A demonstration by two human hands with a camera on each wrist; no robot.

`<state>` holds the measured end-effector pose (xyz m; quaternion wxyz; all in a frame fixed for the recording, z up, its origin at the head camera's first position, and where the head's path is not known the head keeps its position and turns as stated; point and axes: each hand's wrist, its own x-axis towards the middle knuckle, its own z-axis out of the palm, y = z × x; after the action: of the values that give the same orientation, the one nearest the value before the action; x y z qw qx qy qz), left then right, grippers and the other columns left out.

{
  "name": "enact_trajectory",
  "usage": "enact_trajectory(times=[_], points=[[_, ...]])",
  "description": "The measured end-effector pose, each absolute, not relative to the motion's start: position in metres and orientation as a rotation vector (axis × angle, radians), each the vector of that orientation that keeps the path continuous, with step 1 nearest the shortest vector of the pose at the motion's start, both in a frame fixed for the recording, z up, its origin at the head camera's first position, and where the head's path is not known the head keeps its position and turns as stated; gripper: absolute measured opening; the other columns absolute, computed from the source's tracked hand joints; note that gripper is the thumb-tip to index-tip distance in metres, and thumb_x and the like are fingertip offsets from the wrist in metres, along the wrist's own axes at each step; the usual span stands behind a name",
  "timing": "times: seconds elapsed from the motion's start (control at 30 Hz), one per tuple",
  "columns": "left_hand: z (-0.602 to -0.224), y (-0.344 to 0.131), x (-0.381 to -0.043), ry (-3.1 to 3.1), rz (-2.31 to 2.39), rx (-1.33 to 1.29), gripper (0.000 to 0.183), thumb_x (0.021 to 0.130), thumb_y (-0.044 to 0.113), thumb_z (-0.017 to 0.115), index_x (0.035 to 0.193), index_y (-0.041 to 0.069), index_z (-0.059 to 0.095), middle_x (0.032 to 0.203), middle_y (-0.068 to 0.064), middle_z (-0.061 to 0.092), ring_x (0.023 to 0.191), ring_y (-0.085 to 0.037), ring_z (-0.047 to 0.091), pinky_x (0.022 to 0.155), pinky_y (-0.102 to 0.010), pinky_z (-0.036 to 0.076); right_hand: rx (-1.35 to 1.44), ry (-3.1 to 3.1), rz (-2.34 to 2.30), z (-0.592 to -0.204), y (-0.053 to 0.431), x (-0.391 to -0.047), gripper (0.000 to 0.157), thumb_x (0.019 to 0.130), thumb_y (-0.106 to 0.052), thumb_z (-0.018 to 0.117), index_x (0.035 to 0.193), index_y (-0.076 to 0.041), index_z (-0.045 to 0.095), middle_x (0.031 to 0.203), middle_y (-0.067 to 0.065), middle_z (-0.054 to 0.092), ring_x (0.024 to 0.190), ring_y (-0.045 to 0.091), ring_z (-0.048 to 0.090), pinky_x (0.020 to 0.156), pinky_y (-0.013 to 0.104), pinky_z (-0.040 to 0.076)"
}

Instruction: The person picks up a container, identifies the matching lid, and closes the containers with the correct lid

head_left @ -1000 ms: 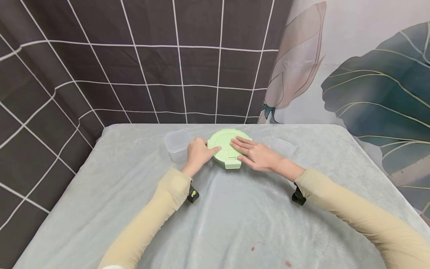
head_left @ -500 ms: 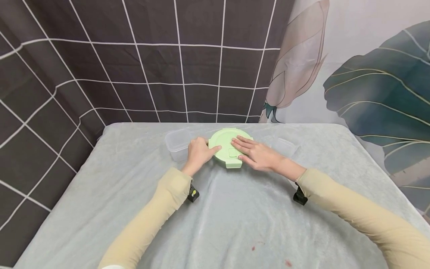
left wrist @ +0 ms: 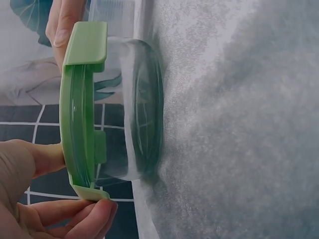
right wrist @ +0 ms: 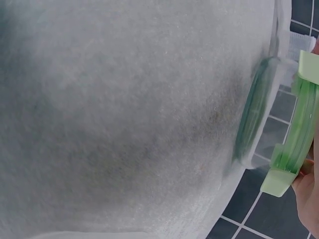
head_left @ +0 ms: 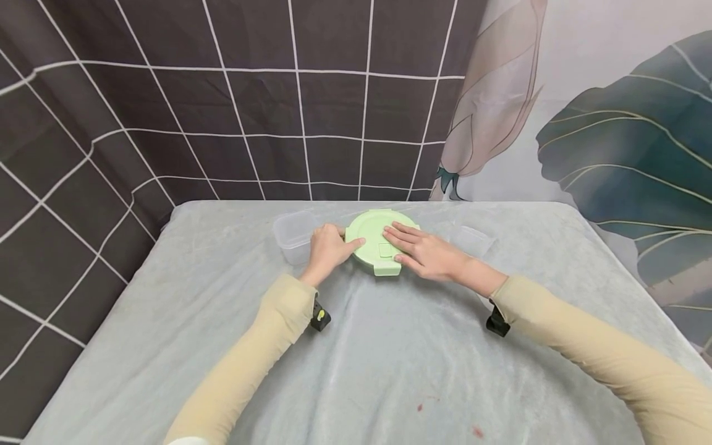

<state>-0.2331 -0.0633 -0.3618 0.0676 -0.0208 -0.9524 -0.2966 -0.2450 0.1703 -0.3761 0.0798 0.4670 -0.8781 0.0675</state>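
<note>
A round glass food container [left wrist: 145, 107] with a light green snap-on lid [head_left: 369, 238] stands near the table's far edge. My left hand [head_left: 328, 248] holds the lid at its left side, thumb on the top edge and the other fingers curled under a side clip [left wrist: 90, 193]. Flat on the right part of the lid, my right hand [head_left: 431, 254] rests with straight fingers. The front clip [head_left: 387, 269] hangs over the lid's edge, angled out from the glass in the left wrist view. In the right wrist view, part of the right hand shows beyond the lid's edge.
A clear plastic box [head_left: 295, 236] stands left of the container, close behind the left hand. Another clear plastic piece [head_left: 473, 240] lies to the right, partly hidden by the right hand. Grey cloth [head_left: 378, 371] covers the table, and a dark checked curtain [head_left: 256, 105] hangs behind.
</note>
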Motion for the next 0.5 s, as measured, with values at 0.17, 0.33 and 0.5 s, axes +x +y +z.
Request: enact_trajectory(times=[0.17,0.33,0.5], points=[[-0.3607,-0.0633,-0.2331,-2.88,-0.907,-0.064,0.034,0.074,0.042,0.069,0.058,0.013,0.066,0.045,0.004,0.051,0.053,-0.016,0.048,0.053,-0.022,0.031,1.407,-2.613,0.213,-0.3752,0.1699,-0.244,0.053,0.095,-0.032,0.041,0.14,-0.006,0.031,0.145,0.01,0.034,0.136,0.029,0.029,0.109,0.044,0.03],[-0.3601,-0.0634,-0.234,-2.888,-0.913,-0.062,0.035,0.075,0.042,0.069,0.056,0.012,0.064,0.044,0.005,0.048,0.052,-0.015,0.047,0.053,-0.022,0.031,1.407,-2.616,0.217,-0.3752,0.17,-0.2442,0.053,0.095,-0.032,0.04,0.14,-0.007,0.031,0.146,0.009,0.033,0.136,0.029,0.028,0.109,0.044,0.029],[-0.3603,-0.0633,-0.2345,-2.89,-0.919,-0.047,0.035,0.075,0.042,0.069,0.057,0.012,0.064,0.043,0.006,0.044,0.053,-0.015,0.045,0.054,-0.022,0.029,1.413,-2.612,0.223,-0.3763,0.1705,-0.246,0.053,0.094,-0.03,0.042,0.14,-0.006,0.032,0.145,0.009,0.034,0.136,0.028,0.028,0.11,0.043,0.029]])
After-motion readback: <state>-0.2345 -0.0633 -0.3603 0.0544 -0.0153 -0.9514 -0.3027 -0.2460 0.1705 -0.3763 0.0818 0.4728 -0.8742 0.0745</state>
